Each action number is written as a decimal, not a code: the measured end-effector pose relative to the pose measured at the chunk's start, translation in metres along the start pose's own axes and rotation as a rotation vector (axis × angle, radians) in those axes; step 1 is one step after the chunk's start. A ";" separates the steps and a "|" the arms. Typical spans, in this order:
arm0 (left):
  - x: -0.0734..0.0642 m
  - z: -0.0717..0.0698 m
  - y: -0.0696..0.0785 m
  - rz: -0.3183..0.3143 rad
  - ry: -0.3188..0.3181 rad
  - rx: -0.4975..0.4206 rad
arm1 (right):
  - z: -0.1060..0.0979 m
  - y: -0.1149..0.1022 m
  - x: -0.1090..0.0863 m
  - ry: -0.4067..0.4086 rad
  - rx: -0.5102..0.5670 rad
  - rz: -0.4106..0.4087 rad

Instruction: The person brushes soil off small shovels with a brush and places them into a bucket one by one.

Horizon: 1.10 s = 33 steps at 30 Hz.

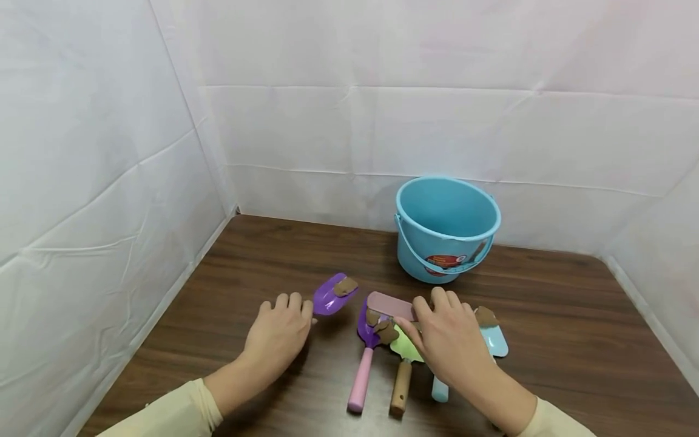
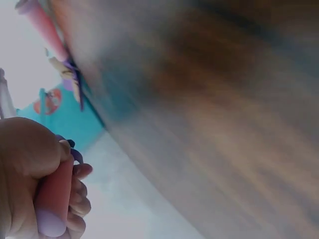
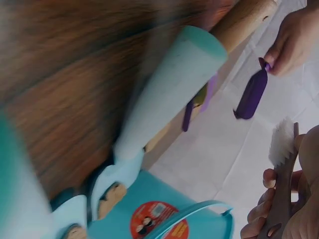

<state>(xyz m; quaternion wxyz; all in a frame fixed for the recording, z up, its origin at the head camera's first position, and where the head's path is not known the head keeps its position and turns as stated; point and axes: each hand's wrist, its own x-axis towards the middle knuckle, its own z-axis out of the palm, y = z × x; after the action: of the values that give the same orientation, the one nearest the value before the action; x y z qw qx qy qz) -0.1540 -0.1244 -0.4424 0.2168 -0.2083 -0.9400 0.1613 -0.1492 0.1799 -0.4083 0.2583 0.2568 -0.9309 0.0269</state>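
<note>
My left hand [image 1: 281, 334] grips the pink handle [image 2: 56, 194] of a trowel, raised a little above the table. The trowel's purple blade [image 1: 329, 297] points right and bears a brown patch [image 1: 346, 286]. In my right hand [image 1: 450, 337] is a pinkish brush [image 1: 389, 305]; its white bristles [image 3: 282, 143] show in the right wrist view. Below the brush lies another purple trowel [image 1: 360, 379] with a pink handle. Beside it is a green trowel [image 1: 401, 388] with a wooden handle. Light blue trowels [image 1: 494, 341] lie partly hidden under my right hand and forearm.
A light blue bucket [image 1: 412, 255] with its handle down stands at the back, right of centre. Brown patches [image 1: 386, 332] sit on the lying blades. White cloth [image 1: 295, 127] encloses the brown wooden table [image 1: 284, 249] at the back and sides.
</note>
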 end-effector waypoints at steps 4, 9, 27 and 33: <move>0.011 -0.012 0.013 -0.017 0.017 0.003 | 0.000 -0.010 0.007 0.032 -0.029 -0.017; 0.024 -0.023 0.032 -0.016 0.060 0.006 | 0.005 -0.024 0.014 0.061 -0.089 -0.008; 0.039 -0.025 0.052 -0.093 0.193 0.050 | 0.018 -0.016 0.019 0.088 -0.248 0.075; 0.041 -0.023 0.053 -0.092 0.212 0.034 | 0.018 -0.007 0.021 0.019 -0.238 0.134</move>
<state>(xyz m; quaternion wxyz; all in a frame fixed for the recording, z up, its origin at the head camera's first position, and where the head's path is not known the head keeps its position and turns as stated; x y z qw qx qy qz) -0.1592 -0.0547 -0.4301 0.3255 -0.1770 -0.9176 0.1440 -0.1694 0.1611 -0.4137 0.2933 0.1614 -0.9401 -0.0644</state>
